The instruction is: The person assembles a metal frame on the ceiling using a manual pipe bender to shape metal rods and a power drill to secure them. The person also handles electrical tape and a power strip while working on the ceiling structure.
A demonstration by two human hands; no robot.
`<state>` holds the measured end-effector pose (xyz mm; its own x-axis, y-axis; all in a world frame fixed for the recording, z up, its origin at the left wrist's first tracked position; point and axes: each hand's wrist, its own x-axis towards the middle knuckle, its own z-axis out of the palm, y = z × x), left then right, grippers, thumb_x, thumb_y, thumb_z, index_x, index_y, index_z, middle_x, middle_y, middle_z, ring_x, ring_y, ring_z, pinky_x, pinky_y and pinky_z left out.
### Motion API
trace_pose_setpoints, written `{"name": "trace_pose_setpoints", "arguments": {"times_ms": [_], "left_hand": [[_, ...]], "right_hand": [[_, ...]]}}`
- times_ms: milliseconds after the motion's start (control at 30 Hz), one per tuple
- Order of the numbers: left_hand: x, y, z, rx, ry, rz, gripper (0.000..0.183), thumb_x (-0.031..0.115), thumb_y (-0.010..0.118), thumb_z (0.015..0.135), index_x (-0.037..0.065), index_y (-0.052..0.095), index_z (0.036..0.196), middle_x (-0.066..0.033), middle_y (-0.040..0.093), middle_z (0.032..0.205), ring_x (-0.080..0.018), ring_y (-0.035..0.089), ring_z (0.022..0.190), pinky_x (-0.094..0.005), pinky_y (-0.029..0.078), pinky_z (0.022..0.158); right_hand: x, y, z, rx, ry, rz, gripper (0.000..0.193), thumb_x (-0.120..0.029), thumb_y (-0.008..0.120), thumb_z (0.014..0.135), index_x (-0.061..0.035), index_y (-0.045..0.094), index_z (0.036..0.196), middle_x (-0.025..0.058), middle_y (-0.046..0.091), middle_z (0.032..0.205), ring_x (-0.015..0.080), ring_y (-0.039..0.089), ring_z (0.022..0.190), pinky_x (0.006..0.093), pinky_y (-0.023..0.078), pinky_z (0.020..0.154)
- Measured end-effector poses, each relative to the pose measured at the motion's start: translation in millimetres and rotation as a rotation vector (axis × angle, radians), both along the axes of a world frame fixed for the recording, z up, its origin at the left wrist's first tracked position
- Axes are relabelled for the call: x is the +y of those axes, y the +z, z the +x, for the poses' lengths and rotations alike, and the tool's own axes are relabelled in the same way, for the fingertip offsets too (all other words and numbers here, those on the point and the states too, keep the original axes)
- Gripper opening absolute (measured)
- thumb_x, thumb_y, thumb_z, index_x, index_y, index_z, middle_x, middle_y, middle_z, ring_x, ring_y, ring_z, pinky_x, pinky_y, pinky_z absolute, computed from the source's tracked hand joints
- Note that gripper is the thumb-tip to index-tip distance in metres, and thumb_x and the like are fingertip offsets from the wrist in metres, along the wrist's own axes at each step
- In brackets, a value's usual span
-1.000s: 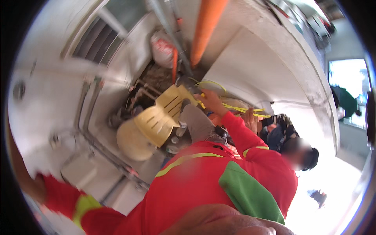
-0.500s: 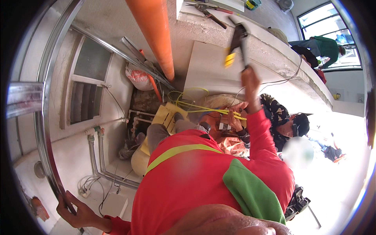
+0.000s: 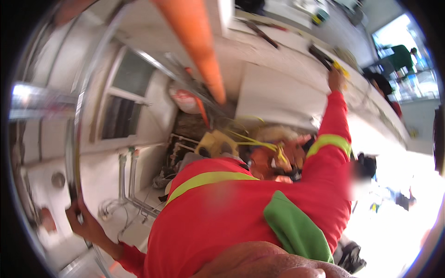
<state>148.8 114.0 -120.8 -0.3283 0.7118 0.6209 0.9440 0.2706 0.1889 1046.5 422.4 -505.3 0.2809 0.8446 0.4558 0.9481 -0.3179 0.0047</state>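
At the lower left, my left hand (image 3: 83, 223) is closed around a long shiny metal channel (image 3: 78, 153), which rises along the left side. My right arm stretches up and away to the right, to a rough concrete ledge (image 3: 296, 60). There my right hand (image 3: 337, 79) grips a black-and-yellow hand tool (image 3: 320, 56); motion blur hides its exact kind. The tool is at the ledge, but I cannot tell whether it rests on it. Farther left along the ledge lie a dark-handled tool (image 3: 264, 35) and a red-handled one (image 3: 276, 27).
A thick orange pipe (image 3: 194, 46) hangs ahead of me. Yellow cord (image 3: 264, 144) and orange material (image 3: 269, 162) are below my right arm, beside a co-worker largely hidden by it. A person in green (image 3: 396, 60) is by the far window. Grey pipes (image 3: 127, 178) run along the left wall.
My right hand has carried the black-and-yellow tool right and up to the ledge. My left hand stays on the metal channel. The whole view has shifted and blurred.
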Motion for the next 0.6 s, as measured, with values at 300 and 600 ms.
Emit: {"name": "trace_pose_setpoints", "arguments": {"times_ms": [300,600], "left_hand": [[153,36,31,-0.701,-0.729,0.442,0.07,0.041,0.062,0.101,0.002,0.035,0.153,-0.0201,0.049,0.149,-0.0309,0.049,0.138,-0.0463,0.041,0.113],[236,110,66,-0.933,-1.072,0.792,0.04,0.018,0.071,0.097,0.003,0.056,0.131,-0.0068,0.064,0.125,-0.0131,0.062,0.106,-0.0318,0.053,0.084]], "right_hand": [[3,-5,-12,-0.005,-0.198,-0.154,0.05,-0.03,0.064,0.099,-0.0337,0.051,0.147,0.0049,0.054,0.133,0.0276,0.055,0.123,0.0518,0.049,0.092],[-23,61,-79,-0.098,-0.209,0.037,0.061,-0.047,0.064,0.097,-0.0168,0.051,0.148,0.0081,0.054,0.143,0.028,0.051,0.133,0.0505,0.046,0.099]]}}
